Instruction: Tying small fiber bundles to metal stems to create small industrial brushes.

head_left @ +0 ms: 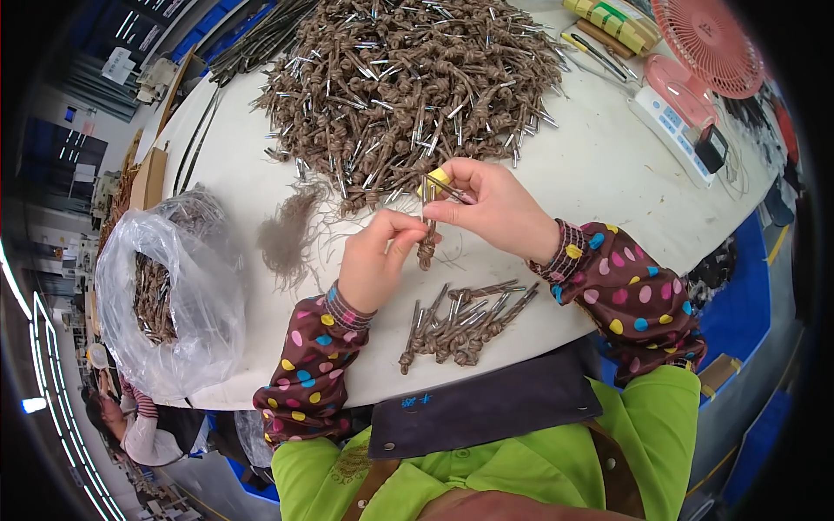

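My left hand (380, 252) is closed, its thumb and index finger pinching a knotted brown cord (426, 250) with metal tips. The knot hangs below the fingertips and the tips point up. My right hand (495, 211) is closed beside it, with a yellow wrap (435, 181) round one finger. A slim dark metal tool (448, 188) lies across its fingers; its exact kind is hidden. The right fingertips meet the upper part of the cord. Nearer my body, a small group of similar knotted cords (460, 334) lies on the white table (556, 300).
A large heap of knotted cords (408, 95) covers the far table. Loose brown threads (294, 230) lie left of my hands. Further left stands a clear plastic bag (204, 321) with cords inside. A pink fan (708, 43) and a white device with buttons (673, 130) are far right.
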`<control>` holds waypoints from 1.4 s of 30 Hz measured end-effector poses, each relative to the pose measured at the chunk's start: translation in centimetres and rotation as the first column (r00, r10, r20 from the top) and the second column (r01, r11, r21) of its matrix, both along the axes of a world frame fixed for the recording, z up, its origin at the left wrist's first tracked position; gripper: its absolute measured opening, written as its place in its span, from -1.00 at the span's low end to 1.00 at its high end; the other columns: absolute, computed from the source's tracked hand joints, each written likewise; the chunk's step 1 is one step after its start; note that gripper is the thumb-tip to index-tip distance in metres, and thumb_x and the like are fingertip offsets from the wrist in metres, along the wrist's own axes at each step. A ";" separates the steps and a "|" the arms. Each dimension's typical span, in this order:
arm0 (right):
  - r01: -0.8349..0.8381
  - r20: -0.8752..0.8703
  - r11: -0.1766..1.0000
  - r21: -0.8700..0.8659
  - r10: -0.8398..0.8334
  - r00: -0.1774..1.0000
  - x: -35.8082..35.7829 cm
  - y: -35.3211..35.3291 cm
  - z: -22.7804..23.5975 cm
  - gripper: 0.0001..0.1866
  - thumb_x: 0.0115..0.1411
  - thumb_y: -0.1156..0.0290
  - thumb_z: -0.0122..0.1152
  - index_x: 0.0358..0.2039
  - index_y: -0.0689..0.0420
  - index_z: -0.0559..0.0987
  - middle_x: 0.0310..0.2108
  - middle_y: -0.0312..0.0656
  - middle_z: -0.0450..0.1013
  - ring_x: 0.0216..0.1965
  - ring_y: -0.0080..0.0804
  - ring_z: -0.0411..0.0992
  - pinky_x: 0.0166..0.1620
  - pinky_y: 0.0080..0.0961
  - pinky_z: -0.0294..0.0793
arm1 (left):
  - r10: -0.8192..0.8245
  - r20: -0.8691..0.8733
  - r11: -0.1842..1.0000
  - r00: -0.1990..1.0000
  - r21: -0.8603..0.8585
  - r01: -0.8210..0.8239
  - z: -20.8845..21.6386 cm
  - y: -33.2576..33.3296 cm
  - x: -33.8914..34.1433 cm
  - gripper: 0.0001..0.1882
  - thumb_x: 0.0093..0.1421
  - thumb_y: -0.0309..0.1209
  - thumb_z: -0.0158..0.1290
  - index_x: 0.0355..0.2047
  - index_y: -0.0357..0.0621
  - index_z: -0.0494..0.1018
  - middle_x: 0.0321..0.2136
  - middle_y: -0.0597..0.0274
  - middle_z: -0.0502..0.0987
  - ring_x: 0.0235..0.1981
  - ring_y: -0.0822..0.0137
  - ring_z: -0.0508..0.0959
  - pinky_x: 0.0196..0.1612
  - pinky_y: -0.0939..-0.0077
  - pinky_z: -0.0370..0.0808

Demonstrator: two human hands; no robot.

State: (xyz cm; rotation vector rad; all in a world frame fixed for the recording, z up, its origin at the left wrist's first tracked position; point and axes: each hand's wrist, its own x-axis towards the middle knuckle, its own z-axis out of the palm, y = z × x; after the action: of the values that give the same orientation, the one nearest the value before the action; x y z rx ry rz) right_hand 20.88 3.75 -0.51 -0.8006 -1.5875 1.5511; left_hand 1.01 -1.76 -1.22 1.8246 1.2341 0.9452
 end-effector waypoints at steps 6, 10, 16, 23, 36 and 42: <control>-0.014 -0.028 1.000 0.005 0.014 1.000 0.8 0.6 0.5 -0.82 0.12 0.48 0.25 -0.27 0.22 0.48 -0.39 -0.44 0.40 -0.36 -0.79 0.28 -0.29 -0.78 0.31 | 0.269 -0.134 0.962 0.954 0.090 -0.259 0.0 2.5 -2.1 -0.87 0.23 -0.52 -0.03 -0.21 -0.28 0.38 -0.27 0.13 0.54 -0.29 0.35 0.55 -0.17 0.50 0.47; -0.042 -0.027 0.999 -0.010 0.042 0.999 1.1 0.7 0.3 -0.82 0.14 0.50 0.23 -0.25 0.22 0.48 -0.37 -0.43 0.41 -0.35 -0.78 0.30 -0.27 -0.78 0.32 | 0.158 -0.283 0.928 0.946 0.370 -0.044 1.1 2.5 -1.6 -0.73 0.23 -0.51 -0.04 -0.05 -0.27 0.36 -0.19 0.15 0.52 -0.25 0.33 0.54 -0.12 0.49 0.46; -0.098 -0.092 0.994 0.041 0.101 0.991 0.8 0.6 0.0 -0.80 0.12 0.49 0.22 -0.23 0.25 0.49 -0.39 -0.38 0.42 -0.34 -0.74 0.31 -0.25 -0.71 0.36 | -0.252 0.037 0.949 0.967 -0.186 0.254 1.6 0.8 -1.0 -0.64 0.27 -0.52 -0.09 0.08 -0.29 0.30 -0.14 0.15 0.51 -0.12 0.36 0.49 -0.01 0.49 0.39; -0.110 -0.073 0.994 0.008 0.111 0.991 1.2 1.0 0.1 -0.81 0.14 0.49 0.20 -0.23 0.25 0.49 -0.37 -0.37 0.41 -0.31 -0.72 0.32 -0.21 -0.69 0.37 | -0.136 -0.251 0.985 0.958 0.074 0.159 2.2 1.2 -1.2 -0.84 0.15 -0.49 0.09 -0.24 -0.22 0.52 -0.38 0.20 0.59 -0.34 0.40 0.59 -0.24 0.55 0.49; -0.123 -0.145 0.980 -0.159 0.100 0.984 0.3 0.5 -0.3 -0.71 0.19 0.38 0.16 -0.08 0.12 0.45 -0.49 -0.52 0.37 -0.65 -0.85 0.08 -0.61 -0.81 0.03 | -0.195 0.325 0.964 0.925 -0.111 0.242 0.2 0.2 0.3 -0.94 0.35 -0.52 -0.26 -0.21 -0.20 0.19 -0.27 0.00 0.53 -0.23 0.32 0.55 -0.05 0.47 0.42; 0.251 0.062 0.868 0.427 -0.306 0.950 0.6 -0.3 0.6 -0.66 0.20 0.32 0.15 -0.09 0.23 0.38 -0.49 -0.37 0.37 -0.60 -0.75 0.21 -0.53 -0.73 0.21 | -0.086 0.229 0.996 0.970 0.049 0.077 -0.4 0.7 -0.7 -0.93 0.33 -0.49 -0.18 -0.24 -0.24 0.26 -0.30 0.11 0.55 -0.30 0.41 0.54 -0.20 0.57 0.44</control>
State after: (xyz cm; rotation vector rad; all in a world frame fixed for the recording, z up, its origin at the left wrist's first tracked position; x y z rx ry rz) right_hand 21.49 3.42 0.13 -0.8544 -1.7256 0.9241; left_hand 0.28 -1.08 -1.66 1.7260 0.9967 1.1075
